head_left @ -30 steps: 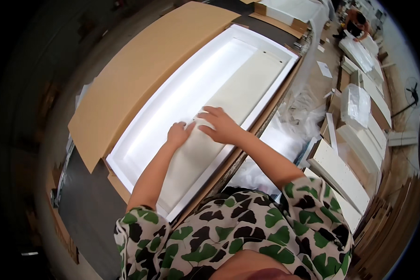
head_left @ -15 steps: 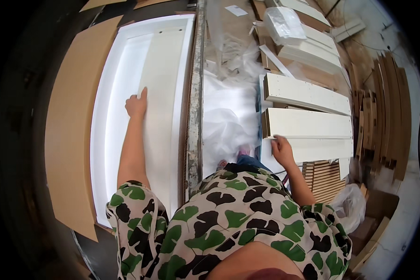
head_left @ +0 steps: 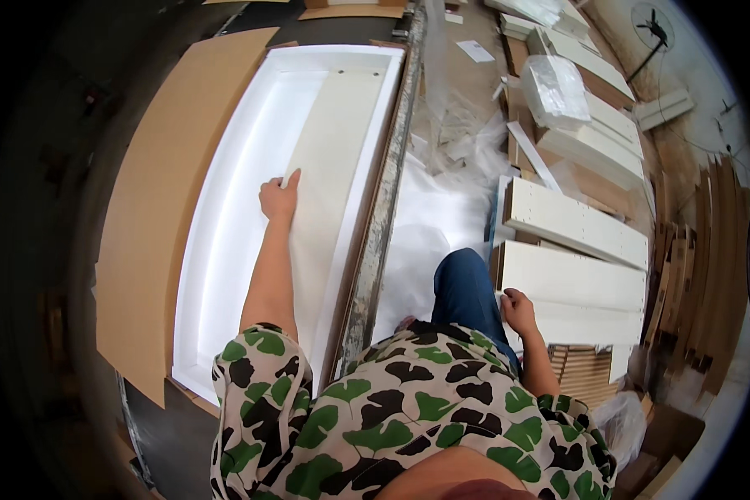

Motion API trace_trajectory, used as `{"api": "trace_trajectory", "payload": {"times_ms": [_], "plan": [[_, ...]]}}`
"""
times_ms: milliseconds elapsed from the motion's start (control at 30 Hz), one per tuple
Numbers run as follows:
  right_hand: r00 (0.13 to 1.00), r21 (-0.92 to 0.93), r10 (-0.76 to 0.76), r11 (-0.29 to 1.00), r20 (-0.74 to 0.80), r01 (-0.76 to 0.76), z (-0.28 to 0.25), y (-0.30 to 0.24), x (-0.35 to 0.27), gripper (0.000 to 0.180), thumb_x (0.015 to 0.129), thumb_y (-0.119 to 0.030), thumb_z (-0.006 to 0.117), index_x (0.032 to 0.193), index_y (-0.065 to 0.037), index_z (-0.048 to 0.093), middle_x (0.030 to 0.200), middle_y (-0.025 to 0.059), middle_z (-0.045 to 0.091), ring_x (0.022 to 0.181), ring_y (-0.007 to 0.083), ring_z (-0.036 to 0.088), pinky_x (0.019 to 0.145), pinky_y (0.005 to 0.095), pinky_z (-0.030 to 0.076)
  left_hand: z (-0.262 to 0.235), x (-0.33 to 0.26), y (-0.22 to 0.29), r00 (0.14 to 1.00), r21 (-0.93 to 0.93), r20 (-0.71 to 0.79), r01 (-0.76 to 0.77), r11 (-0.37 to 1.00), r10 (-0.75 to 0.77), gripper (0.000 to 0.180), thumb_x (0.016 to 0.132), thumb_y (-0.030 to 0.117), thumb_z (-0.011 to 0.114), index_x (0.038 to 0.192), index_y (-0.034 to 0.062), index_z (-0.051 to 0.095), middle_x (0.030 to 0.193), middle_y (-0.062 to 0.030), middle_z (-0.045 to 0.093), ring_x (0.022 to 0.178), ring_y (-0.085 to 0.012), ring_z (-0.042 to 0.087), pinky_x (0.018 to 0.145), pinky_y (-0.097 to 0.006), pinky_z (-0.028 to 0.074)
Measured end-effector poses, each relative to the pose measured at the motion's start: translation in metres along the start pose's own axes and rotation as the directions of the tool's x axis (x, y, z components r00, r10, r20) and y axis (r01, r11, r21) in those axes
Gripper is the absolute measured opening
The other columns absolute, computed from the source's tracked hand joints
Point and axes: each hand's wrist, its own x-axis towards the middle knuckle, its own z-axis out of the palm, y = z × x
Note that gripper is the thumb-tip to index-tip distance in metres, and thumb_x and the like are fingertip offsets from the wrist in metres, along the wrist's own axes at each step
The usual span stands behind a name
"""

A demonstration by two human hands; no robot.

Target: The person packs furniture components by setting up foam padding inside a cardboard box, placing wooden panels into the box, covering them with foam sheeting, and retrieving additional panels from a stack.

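Observation:
A long white foam-lined box (head_left: pixel 193 292) lies at my left, with an off-white board (head_left: pixel 333 137) along its right side. My left hand (head_left: pixel 280 197) is at the board's left edge, thumb on the face and the other fingers curled at the edge. At my right lie stacks of white panels (head_left: pixel 575 271). My right hand (head_left: pixel 518 310) is closed at the left end of the nearest panel (head_left: pixel 587 321), its fingers bent around the edge; the fingertips are partly hidden.
A brown cardboard flap (head_left: pixel 162 217) stretches along the box's left side. A worn metal rail (head_left: pixel 383 217) divides the bench from white wrapping sheet (head_left: pixel 425 217) on the floor. Beyond are a plastic-wrapped bundle (head_left: pixel 554 90) and more panels. Cardboard strips (head_left: pixel 712 267) lean at the far right.
The whole view has shifted, so the box appears farther right and the panels lower. My knee has come up beside the panels. Both hands stay at their boards.

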Motion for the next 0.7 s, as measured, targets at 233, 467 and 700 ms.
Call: {"api": "trace_trajectory", "payload": {"times_ms": [233,467,700], "plan": [[0.985,0.318,-0.167,0.937,0.038,0.147,-0.013,-0.097,0.154,0.026,0.083,-0.021,0.055,0.099,0.0,0.059,0.09,0.0156,0.063,0.08,0.0234,0.063,0.07,0.0294,0.048,0.009,0.013,0.005,0.988,-0.124,0.123,0.107,0.986,-0.092,0.056,0.065,0.053,0.065,0.081,0.0002,0.067,0.079,-0.0165,0.064,0.075,-0.0291,0.062,0.069,-0.037,0.048],[0.887,0.621,-0.456,0.678,-0.064,0.393,-0.014,-0.256,0.272,0.05,0.083,-0.032,0.056,0.118,0.001,0.043,0.106,0.0203,0.056,0.085,0.0237,0.06,0.072,0.0296,0.048,-0.031,0.036,0.063,0.965,-0.126,0.259,0.081,0.989,-0.046,0.045,0.073,0.043,0.066,0.076,-0.0021,0.064,0.066,-0.0052,0.059,0.06,-0.0135,0.053,0.058,-0.028,0.044],[0.874,0.655,-0.437,0.728,0.215,0.203,-0.048,-0.31,0.321,0.087,0.082,-0.058,0.04,0.124,0.017,0.028,0.122,0.0354,0.038,0.117,0.0413,0.039,0.099,0.0381,0.031,-0.019,0.042,0.092,0.982,-0.206,0.063,0.19,0.96,-0.181,0.043,0.073,0.038,0.068,0.078,-0.0048,0.062,0.065,-0.0035,0.056,0.059,-0.0125,0.047,0.056,-0.027,0.041]]}}
